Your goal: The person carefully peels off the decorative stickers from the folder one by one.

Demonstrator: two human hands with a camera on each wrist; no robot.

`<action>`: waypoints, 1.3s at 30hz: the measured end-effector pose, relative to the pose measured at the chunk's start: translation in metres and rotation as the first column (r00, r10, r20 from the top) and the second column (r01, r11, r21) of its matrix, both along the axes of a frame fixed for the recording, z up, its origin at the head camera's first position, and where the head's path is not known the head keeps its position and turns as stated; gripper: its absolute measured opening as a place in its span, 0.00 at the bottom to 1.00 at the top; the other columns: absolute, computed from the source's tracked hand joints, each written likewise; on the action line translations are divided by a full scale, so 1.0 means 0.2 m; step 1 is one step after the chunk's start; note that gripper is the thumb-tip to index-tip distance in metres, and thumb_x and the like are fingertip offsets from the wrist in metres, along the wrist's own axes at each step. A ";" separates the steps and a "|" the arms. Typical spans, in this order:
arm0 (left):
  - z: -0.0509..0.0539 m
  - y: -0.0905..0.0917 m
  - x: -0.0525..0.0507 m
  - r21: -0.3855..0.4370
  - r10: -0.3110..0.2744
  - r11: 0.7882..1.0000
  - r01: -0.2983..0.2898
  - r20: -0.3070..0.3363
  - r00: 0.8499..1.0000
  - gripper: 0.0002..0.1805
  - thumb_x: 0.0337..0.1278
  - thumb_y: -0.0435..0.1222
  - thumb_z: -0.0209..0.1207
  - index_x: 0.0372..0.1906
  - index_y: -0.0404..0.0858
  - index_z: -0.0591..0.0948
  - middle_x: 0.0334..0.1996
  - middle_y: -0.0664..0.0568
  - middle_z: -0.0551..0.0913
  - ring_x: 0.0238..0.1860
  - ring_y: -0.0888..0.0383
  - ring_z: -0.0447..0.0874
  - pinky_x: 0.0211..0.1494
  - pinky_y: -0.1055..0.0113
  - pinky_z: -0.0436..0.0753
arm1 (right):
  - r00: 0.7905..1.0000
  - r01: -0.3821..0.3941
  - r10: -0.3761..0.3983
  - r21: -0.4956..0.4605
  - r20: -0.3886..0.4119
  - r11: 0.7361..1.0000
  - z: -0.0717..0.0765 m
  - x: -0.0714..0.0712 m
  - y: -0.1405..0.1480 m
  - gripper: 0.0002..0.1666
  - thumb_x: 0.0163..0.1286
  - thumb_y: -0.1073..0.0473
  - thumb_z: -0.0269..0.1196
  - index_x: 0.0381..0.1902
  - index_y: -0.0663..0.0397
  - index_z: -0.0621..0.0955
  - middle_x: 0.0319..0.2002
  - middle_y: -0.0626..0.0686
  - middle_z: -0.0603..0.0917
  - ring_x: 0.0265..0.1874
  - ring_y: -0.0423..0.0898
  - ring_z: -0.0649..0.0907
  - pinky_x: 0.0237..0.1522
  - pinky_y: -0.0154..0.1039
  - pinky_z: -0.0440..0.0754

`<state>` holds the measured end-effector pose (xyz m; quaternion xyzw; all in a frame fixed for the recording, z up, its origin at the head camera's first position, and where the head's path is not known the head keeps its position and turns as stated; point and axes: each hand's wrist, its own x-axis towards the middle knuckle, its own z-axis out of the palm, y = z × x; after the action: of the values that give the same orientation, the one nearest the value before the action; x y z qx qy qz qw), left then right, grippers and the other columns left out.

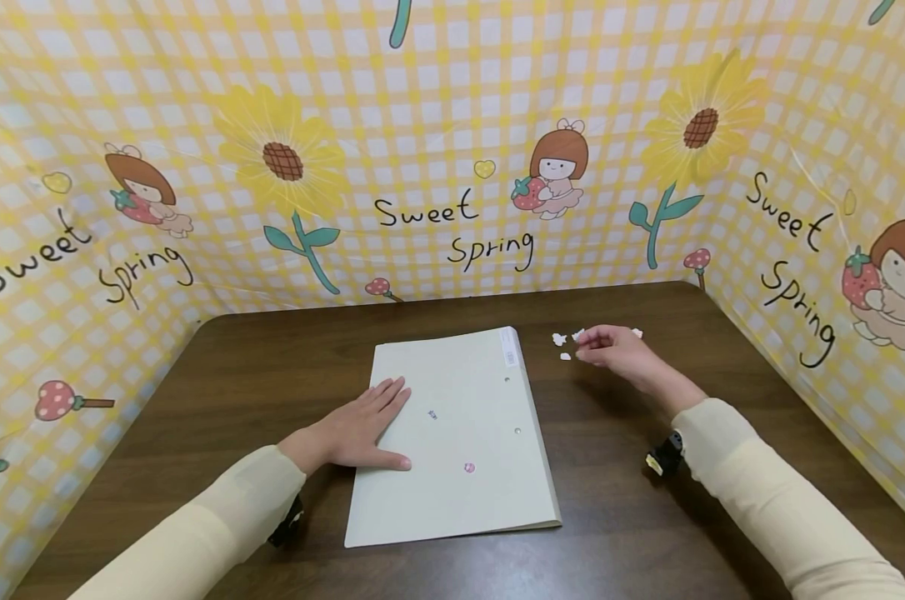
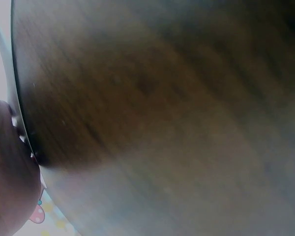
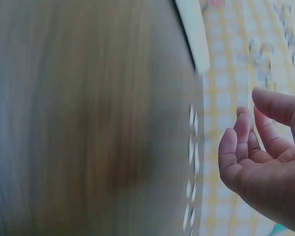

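Note:
A pale file folder (image 1: 452, 500) lies closed on the table, with a small dark-printed sticker (image 1: 432, 415) and a small round pink sticker (image 1: 469, 468) on its cover. My left hand (image 1: 362, 429) rests flat on the folder's left side, fingers spread. To the right of the folder, my right hand (image 1: 613, 350) hovers over several small white cut-out pieces (image 1: 559, 339). Its fingers are loosely bent, and the right wrist view shows the thumb apart from them with nothing visible held. That view has the white pieces (image 3: 191, 147) in a double row, blurred.
The dark wooden table (image 1: 272, 350) ends at a yellow checked cloth (image 1: 422, 125) hung on the back and both sides. A white label (image 1: 509, 346) sits at the folder's upper right corner. Black wrist devices (image 1: 664, 454) hang under both sleeves.

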<state>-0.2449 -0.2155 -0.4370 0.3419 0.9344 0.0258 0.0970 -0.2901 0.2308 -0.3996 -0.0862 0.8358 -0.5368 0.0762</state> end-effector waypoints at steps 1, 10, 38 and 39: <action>0.00 0.00 0.00 -0.001 0.005 1.000 -0.005 0.001 1.000 0.64 0.47 0.77 0.46 0.77 0.36 0.47 0.77 0.43 0.41 0.76 0.47 0.36 0.74 0.50 0.48 | 1.000 -0.014 0.014 0.002 -0.006 1.000 0.00 0.01 -0.04 0.21 0.68 0.65 0.63 0.53 0.74 0.74 0.41 0.56 0.80 0.40 0.46 0.78 0.47 0.43 0.79; -0.01 0.00 0.00 -0.026 0.021 0.999 -0.020 0.015 1.000 0.65 0.44 0.79 0.44 0.78 0.39 0.45 0.77 0.47 0.38 0.76 0.50 0.34 0.74 0.54 0.46 | 0.989 -0.150 0.149 -0.061 -0.023 0.987 0.01 0.12 -0.32 0.15 0.65 0.70 0.64 0.47 0.73 0.77 0.38 0.58 0.81 0.40 0.49 0.78 0.43 0.39 0.78; 0.03 0.01 0.01 -0.031 0.027 0.999 -0.026 0.028 0.999 0.65 0.45 0.78 0.45 0.78 0.37 0.46 0.77 0.44 0.39 0.76 0.47 0.35 0.74 0.52 0.47 | 0.845 -0.532 0.534 0.075 -0.008 0.843 -0.05 0.42 -0.76 0.11 0.56 0.72 0.70 0.37 0.64 0.81 0.29 0.49 0.82 0.31 0.42 0.80 0.36 0.32 0.79; 0.03 0.01 0.01 -0.031 0.027 0.999 -0.026 0.027 0.999 0.65 0.45 0.78 0.45 0.78 0.37 0.46 0.77 0.44 0.40 0.76 0.47 0.35 0.74 0.52 0.47 | 0.841 -0.538 0.540 0.076 -0.006 0.839 -0.06 0.42 -0.76 0.11 0.56 0.72 0.70 0.36 0.64 0.81 0.29 0.49 0.82 0.31 0.41 0.79 0.36 0.32 0.79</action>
<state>-0.2423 -0.2125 -0.4314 0.3276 0.9377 0.0174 0.1146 -0.2057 0.0780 -0.4108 -0.3223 0.7975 -0.4622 0.2158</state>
